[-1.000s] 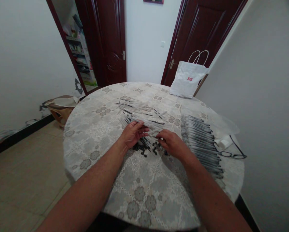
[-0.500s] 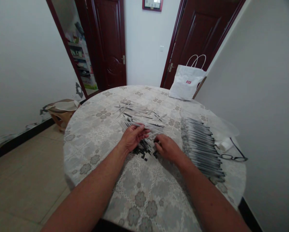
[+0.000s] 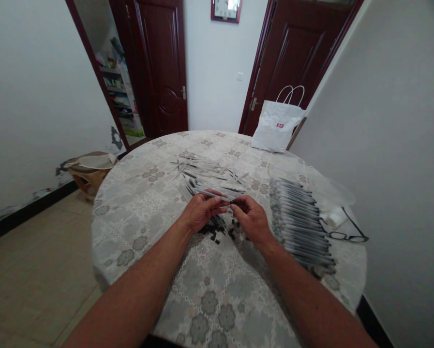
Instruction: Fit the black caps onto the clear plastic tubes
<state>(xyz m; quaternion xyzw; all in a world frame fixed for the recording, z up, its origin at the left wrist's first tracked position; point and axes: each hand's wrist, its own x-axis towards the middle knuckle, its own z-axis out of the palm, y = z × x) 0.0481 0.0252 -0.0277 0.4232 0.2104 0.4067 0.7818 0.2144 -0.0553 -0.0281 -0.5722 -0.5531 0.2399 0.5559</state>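
Observation:
My left hand (image 3: 199, 212) is closed on a thin, pale pen barrel (image 3: 222, 197), pinched between thumb and fingers and pointing right. At its right end, my right hand (image 3: 252, 218) pinches a small black pen cap (image 3: 231, 202) against or very near the barrel; whether they are joined I cannot tell. Below the hands lies a scatter of small black caps (image 3: 216, 238), partly covered by my left hand. Beyond them is a loose heap of pale barrels and dark thin refills (image 3: 202, 166).
To the right lies a neat row of pens (image 3: 304, 222) on clear plastic. Eyeglasses (image 3: 347, 237) and a small white item (image 3: 336, 217) sit beside it. A white paper bag (image 3: 278, 128) stands at the back of the round, cloth-covered table (image 3: 129, 208). A stool (image 3: 89, 176) is at left.
My right hand has risen from the black caps to the barrel's right end, now with a cap between its fingers. My left hand still holds the barrel. The view has tilted slightly up.

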